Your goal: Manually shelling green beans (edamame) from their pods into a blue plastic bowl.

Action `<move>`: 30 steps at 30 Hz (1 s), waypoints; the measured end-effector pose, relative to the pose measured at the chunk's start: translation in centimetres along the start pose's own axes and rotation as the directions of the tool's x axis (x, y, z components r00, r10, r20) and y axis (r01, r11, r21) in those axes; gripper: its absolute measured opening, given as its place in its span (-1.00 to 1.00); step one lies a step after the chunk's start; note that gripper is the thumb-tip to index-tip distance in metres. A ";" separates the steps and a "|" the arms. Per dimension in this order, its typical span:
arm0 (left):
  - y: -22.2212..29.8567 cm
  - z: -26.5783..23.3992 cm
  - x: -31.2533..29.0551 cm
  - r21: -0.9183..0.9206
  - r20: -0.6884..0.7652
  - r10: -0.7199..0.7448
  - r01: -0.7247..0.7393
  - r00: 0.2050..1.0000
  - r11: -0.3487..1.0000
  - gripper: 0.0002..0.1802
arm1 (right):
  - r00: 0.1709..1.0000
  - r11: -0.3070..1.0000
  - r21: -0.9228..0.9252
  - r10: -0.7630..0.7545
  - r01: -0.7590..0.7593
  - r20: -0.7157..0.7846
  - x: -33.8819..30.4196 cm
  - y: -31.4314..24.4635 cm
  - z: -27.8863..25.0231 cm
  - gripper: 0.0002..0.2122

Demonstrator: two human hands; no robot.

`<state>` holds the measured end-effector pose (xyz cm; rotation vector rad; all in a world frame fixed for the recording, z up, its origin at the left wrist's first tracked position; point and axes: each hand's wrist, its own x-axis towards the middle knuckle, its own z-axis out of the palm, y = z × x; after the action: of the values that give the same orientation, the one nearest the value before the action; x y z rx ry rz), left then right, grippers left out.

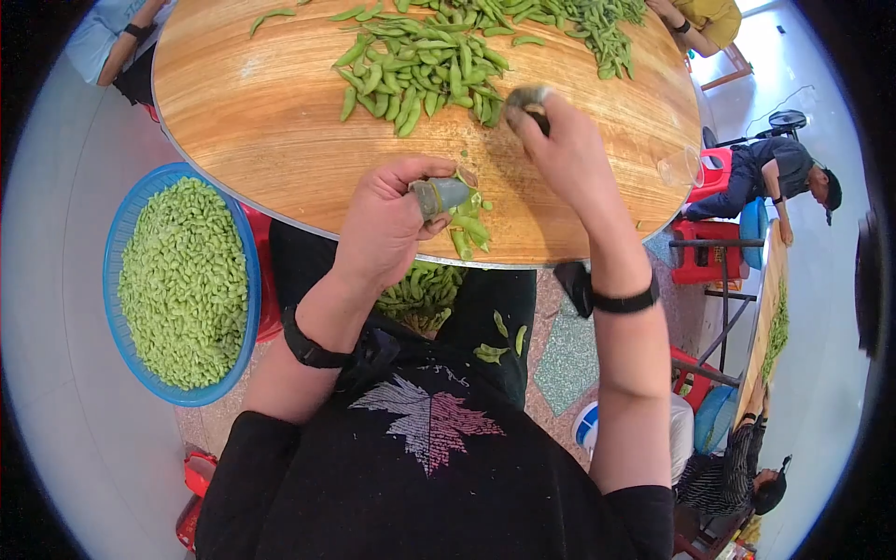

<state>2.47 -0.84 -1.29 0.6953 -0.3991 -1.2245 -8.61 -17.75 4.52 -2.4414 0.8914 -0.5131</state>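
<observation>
My left hand (pixel 378 219) is above the near edge of the round wooden table (pixel 280 159). A grey finger guard (pixel 441 198) covers its thumb, and thumb and forefinger are closed on a green soybean pod (pixel 463 181), mostly hidden. Just below them a few loose pods (pixel 471 230) lie at the table edge. Farther right, my right hand (pixel 560 135) is held over the table with curled fingers, a greyish covering on its fingertips. Whatever it holds is hidden. Beyond both hands a heap of green soybean pods (pixel 411 70) spreads on the wood.
At left, a blue basket (pixel 110 271) holds shelled green beans (pixel 187 280). More pods (pixel 420 289) sit below the table edge by my lap. A clear cup (pixel 679 168) stands on the right rim. Other people sit around this table and another at right, near red stools (pixel 702 252).
</observation>
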 end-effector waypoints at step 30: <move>-0.1 3.2 -0.2 0.944 0.256 0.277 -0.301 0.926 0.134 -0.77 | 0.995 0.990 0.135 0.041 -0.028 -0.092 -8.1 -2.4 1.7 -0.87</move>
<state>0.28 -1.54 0.99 1.6381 -1.3675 -0.4084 -12.36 -10.13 3.04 -2.2929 0.9054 -0.6598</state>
